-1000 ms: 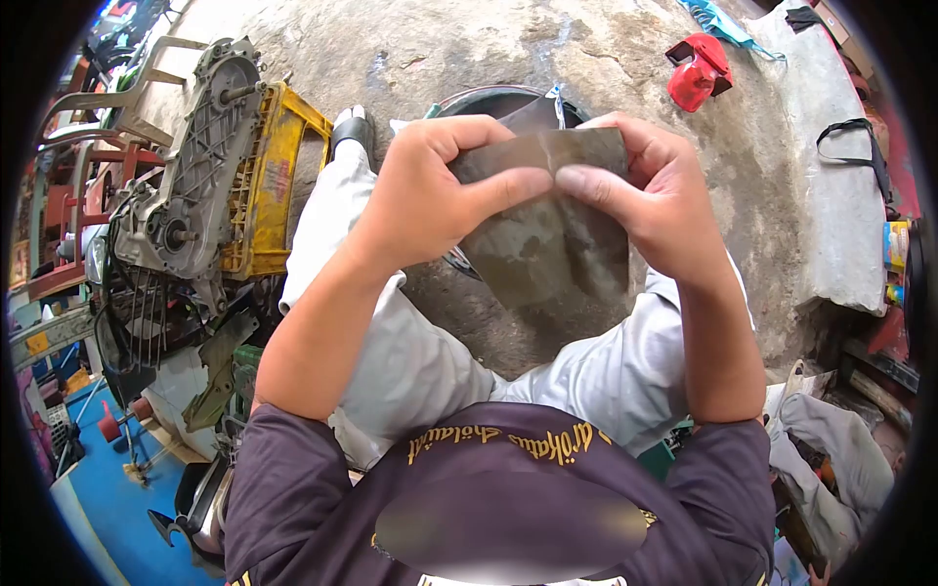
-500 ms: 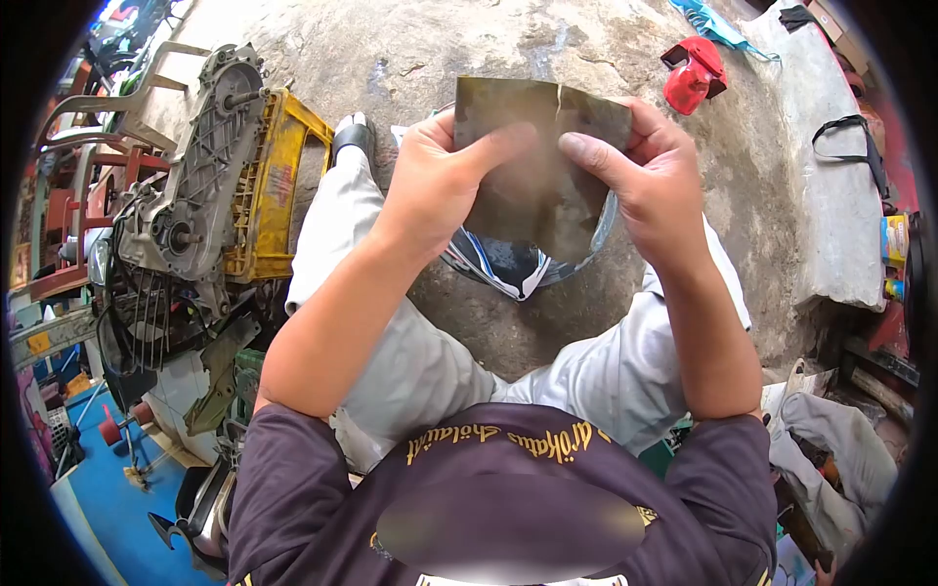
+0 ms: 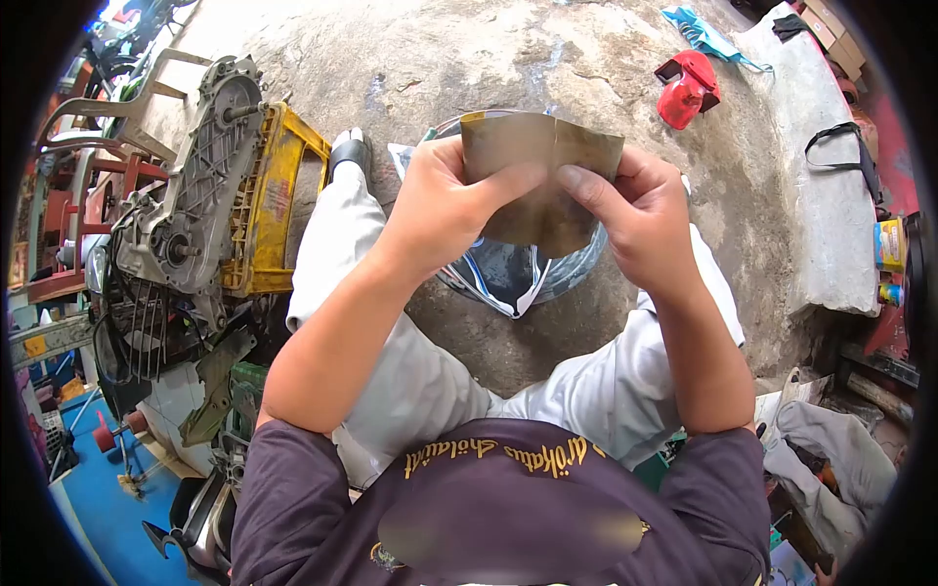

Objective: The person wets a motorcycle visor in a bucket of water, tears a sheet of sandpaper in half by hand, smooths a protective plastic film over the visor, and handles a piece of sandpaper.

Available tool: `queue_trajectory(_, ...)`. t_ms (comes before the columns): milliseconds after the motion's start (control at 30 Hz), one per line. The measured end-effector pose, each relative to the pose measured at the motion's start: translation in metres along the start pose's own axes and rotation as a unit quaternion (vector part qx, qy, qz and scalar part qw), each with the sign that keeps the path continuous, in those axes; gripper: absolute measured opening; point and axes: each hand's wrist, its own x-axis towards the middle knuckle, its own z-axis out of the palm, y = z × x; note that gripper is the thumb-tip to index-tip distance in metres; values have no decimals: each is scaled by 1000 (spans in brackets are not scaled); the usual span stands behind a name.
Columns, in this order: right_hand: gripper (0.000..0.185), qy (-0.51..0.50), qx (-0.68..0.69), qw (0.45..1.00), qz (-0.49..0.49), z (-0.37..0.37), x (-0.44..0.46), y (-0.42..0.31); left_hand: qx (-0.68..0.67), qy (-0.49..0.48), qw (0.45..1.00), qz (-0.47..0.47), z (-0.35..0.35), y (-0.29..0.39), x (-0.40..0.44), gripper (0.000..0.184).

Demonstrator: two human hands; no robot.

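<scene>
A dark brown-green sheet [image 3: 547, 220] with a crease or split down its middle is held up between both hands. My left hand [image 3: 445, 200] pinches its left part, thumb on the near face and fingers mostly hidden behind. On the right side, my right hand [image 3: 635, 210] grips it the same way. Both thumb tips nearly meet at the middle line. Below the sheet, between my legs, a round basin [image 3: 576, 278] stands on the floor, with a dark, white-and-blue edged piece [image 3: 513, 283] in it, partly covered by the sheet.
To the left, a metal engine casing [image 3: 210, 176] leans by a yellow crate [image 3: 274, 205]. A red part [image 3: 686, 93] and a blue cloth [image 3: 708, 37] lie at the upper right. Beyond them runs a concrete ledge [image 3: 821, 215]. Grey cloth [image 3: 850, 459] lies at the lower right.
The sheet first tilted up, showing its broad face and the basin below. Since then its upper edge has come down and it looks shorter. Both hands still hold it.
</scene>
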Motion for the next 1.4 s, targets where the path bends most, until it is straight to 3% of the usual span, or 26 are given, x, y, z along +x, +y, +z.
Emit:
queue_trajectory(200, 22, -18, -5, 1000, 16, 1, 0, -3, 121, 30, 992, -1, 1, 11, -3, 20)
queue_trajectory(333, 22, -29, -18, 998, 46, -2, 0, -2, 120, 30, 991, 46, 1, 10, -5, 21)
queue_trajectory(1233, 22, -20, 42, 999, 7, 6, -2, 6, 68, -4, 997, 35, -1, 14, -7, 23)
queue_trajectory(1400, 20, -4, 38, 999, -13, 7, -5, 2, -21, -1, 999, 45, 5, 8, -9, 20)
